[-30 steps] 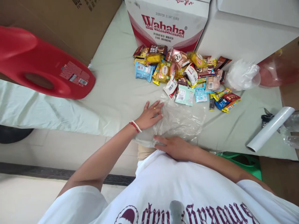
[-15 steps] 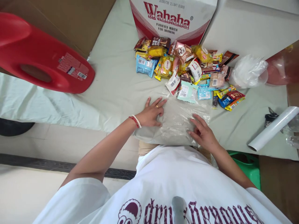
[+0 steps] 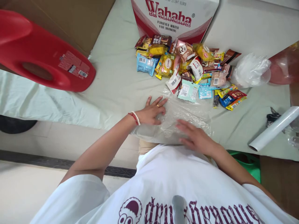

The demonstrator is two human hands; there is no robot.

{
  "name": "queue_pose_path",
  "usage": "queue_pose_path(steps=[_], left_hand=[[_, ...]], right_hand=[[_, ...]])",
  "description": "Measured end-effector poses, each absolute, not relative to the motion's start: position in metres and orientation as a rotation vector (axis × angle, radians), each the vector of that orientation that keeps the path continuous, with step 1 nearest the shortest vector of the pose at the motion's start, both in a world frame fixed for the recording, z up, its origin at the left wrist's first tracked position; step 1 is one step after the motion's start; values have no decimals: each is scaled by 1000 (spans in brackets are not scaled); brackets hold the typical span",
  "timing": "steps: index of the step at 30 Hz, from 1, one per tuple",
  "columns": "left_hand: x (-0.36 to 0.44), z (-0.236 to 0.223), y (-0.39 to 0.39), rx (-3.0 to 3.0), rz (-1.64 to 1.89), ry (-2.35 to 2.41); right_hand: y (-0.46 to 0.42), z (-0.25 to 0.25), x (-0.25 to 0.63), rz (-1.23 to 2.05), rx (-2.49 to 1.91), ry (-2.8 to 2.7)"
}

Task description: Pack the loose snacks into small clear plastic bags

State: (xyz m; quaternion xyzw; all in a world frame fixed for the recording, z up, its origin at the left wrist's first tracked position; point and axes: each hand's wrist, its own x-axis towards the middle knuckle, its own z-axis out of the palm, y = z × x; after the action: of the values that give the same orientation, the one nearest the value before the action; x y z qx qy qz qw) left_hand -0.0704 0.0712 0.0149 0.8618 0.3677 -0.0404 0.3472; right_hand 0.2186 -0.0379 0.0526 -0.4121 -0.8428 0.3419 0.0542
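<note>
A sheet of clear plastic film (image 3: 187, 109), wrinkled and see-through, lies on the table in front of me; whether it is a bag I cannot tell. My left hand (image 3: 153, 111) rests with fingers spread at the film's left edge. Over the film's right part is my right hand (image 3: 195, 135), its fingers extended and slightly blurred; it holds nothing. Just beyond the film spreads a pile of wrapped snacks (image 3: 168, 66). A pale green packet (image 3: 188, 91) and a light blue packet (image 3: 205, 92) lie nearest the film.
A red jug (image 3: 77, 73) lies at the left. Behind the snacks stands a white and red carton (image 3: 173, 18). To the right are bunched clear plastic (image 3: 251, 70), a white roll (image 3: 274, 129) and dark keys or a tool (image 3: 272, 118). A green stool (image 3: 249, 165) is below the table.
My right hand has moved left across the film, its fingers straighter now. The left hand stays in place at the film's left edge.
</note>
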Motion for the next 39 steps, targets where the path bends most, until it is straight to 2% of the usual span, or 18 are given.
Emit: queue_pose_path(steps=[4, 10, 12, 16, 18, 24, 32, 39], left_hand=[[-65, 13, 68, 2226, -81, 1014], [-61, 8, 65, 2261, -95, 1015], [-62, 7, 66, 2265, -90, 1004], [-64, 8, 63, 2260, -22, 1018], [-60, 8, 55, 2242, 110, 1155], [-24, 7, 15, 1831, 512, 1827], [-15, 8, 10, 1503, 737, 1681], [1, 16, 8, 1271, 682, 1673]], right_hand=[[-48, 54, 193, 1368, -800, -2888], [-56, 53, 196, 1471, -727, -2755], [-56, 50, 200, 1404, -798, -2651], [-55, 35, 214, 995, -1417, -2430], [-53, 27, 223, 913, -1604, -2347], [-53, 19, 234, 956, -1575, -2239], [-52, 19, 234, 875, -1635, -2366], [-53, 17, 230, 829, -1679, -2474]])
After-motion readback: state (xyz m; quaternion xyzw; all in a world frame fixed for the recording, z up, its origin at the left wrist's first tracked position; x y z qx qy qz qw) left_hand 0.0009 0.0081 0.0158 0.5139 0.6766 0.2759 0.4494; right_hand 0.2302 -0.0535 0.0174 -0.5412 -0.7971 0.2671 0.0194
